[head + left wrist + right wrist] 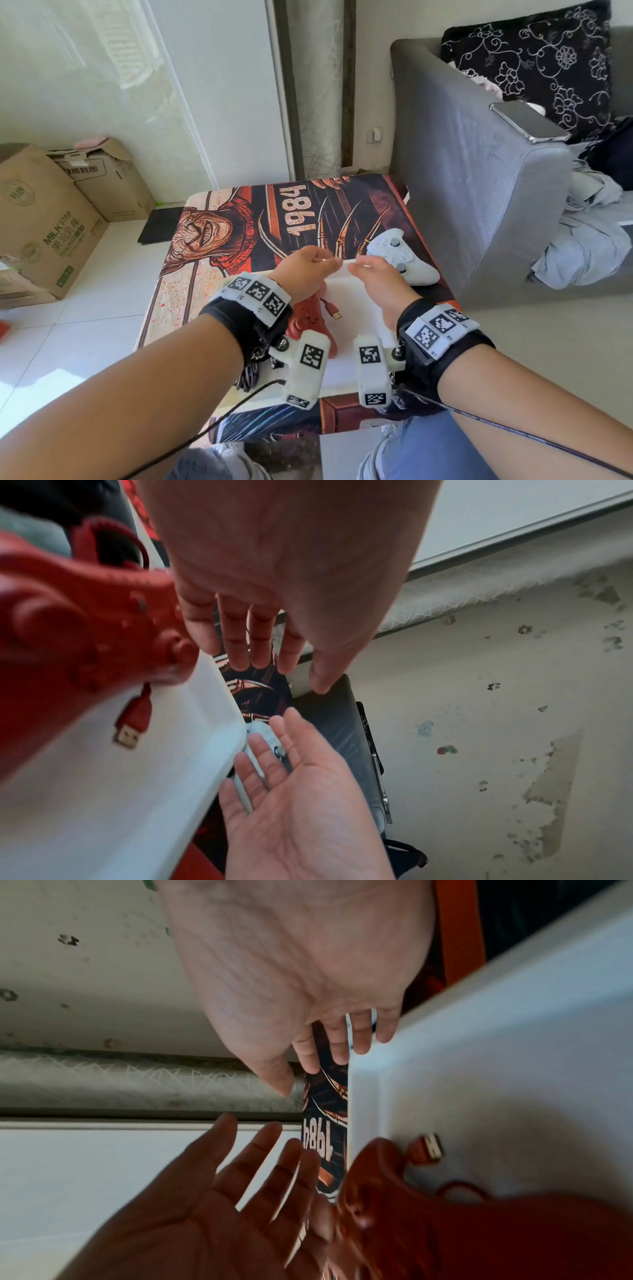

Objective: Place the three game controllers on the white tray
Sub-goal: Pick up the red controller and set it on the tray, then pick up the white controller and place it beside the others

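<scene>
A white tray (356, 298) lies on the near half of the table. A red controller (308, 318) rests on the tray's left part, its red USB plug (337, 314) lying beside it. A white controller (400, 257) sits on the printed cloth just past the tray's far right corner. My left hand (318, 262) and right hand (359, 267) hover side by side over the tray's far edge, and neither holds anything. In the left wrist view the left hand (284, 669) has straight fingers above the tray (137, 791), near the red controller (78, 631). The right hand (308, 1069) is relaxed and empty. Only two controllers show.
A printed cloth (274, 212) covers the table. A grey sofa (479, 205) stands close on the right, with a phone (527, 123) on its armrest. Cardboard boxes (44, 219) sit on the floor at left. A dark cable bundle (248, 377) lies at the tray's near left.
</scene>
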`<state>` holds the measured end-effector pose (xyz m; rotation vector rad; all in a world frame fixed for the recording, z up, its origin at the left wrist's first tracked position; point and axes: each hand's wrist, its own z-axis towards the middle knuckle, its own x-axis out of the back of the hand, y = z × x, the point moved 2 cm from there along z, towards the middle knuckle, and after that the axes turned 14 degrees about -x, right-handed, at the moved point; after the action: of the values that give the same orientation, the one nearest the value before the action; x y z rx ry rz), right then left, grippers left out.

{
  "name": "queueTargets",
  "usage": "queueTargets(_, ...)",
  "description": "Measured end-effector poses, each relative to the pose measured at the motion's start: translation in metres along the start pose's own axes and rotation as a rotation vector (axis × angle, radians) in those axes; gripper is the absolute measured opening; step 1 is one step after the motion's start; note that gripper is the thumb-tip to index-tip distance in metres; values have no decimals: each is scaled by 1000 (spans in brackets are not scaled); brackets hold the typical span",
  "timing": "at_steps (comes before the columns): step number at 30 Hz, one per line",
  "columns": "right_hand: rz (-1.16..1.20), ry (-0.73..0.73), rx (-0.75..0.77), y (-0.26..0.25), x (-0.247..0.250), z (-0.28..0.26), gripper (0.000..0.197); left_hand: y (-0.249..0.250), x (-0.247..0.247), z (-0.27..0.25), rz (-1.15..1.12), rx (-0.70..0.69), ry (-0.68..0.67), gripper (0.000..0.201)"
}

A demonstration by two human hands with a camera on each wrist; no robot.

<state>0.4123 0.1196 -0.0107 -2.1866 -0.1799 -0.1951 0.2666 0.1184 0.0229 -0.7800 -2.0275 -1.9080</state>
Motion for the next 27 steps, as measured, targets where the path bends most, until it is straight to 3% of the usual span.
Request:
queueTargets(5, 50, 102, -15, -6, 43, 11, 42, 23, -33, 18, -333, 113, -5, 35)
queueTargets(12, -15, 201, -62, -2, 88, 40, 53, 25, -75, 45, -576, 245, 38, 45)
queueTargets(17, -59, 183, -101, 4, 99, 59, 54, 23, -95, 62, -665, 333, 24, 34)
queueTargets(22, -142, 151, -96, 0, 103, 72, 46, 22, -104, 75, -629, 368, -16, 59)
queueTargets(25, -182, 89, -112, -3, 101, 75, 43, 23, -101, 78, -608, 424, -18, 41)
queueTargets(27, -175, 64, -109, -3, 97, 76, 43, 22, -101, 77, -620, 426, -7, 42)
